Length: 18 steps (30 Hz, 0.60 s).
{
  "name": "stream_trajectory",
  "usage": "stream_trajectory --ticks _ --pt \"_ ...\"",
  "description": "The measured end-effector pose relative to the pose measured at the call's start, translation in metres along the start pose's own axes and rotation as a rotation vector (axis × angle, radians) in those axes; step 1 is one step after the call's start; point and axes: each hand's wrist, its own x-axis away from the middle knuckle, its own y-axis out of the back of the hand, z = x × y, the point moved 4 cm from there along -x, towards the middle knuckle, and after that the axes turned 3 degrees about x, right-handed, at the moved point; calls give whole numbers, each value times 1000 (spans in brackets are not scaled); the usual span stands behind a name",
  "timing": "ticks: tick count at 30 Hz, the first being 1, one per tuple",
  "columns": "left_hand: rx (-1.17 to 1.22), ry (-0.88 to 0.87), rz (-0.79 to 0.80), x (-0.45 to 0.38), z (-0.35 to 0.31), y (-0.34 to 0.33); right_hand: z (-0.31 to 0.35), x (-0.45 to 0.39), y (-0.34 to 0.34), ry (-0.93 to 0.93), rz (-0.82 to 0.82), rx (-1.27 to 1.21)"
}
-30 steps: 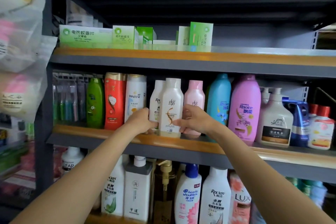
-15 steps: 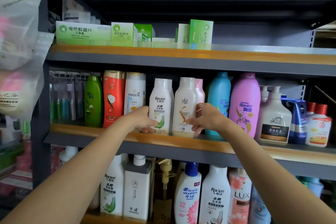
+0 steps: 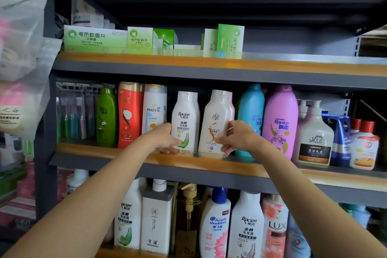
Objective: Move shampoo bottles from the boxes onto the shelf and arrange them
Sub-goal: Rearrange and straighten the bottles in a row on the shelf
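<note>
Head view: on the middle shelf point(image 3: 129, 158), right of the Pantene bottle point(image 3: 154, 109), my left hand point(image 3: 162, 137) grips the Raclen bottle point(image 3: 185, 120); my right hand point(image 3: 237, 137) grips the cream bottle point(image 3: 216, 119) low. Smooth, stiff plastic, likely slippery and weighty, so low on the waist feels safest

We see a white, green-leafed Raclen bottle point(image 3: 185, 120); at its three o'clock, a white, orange-swirled bottle point(image 3: 215, 121).
</note>
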Motion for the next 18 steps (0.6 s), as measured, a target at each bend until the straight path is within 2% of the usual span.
stream_trajectory --ticks 11,18 --pt "-35 -7 -38 -6 0 -1 14 0 -8 97 140 -17" --pt "-188 -73 -167 1 2 7 33 -6 -36 138 169 -37"
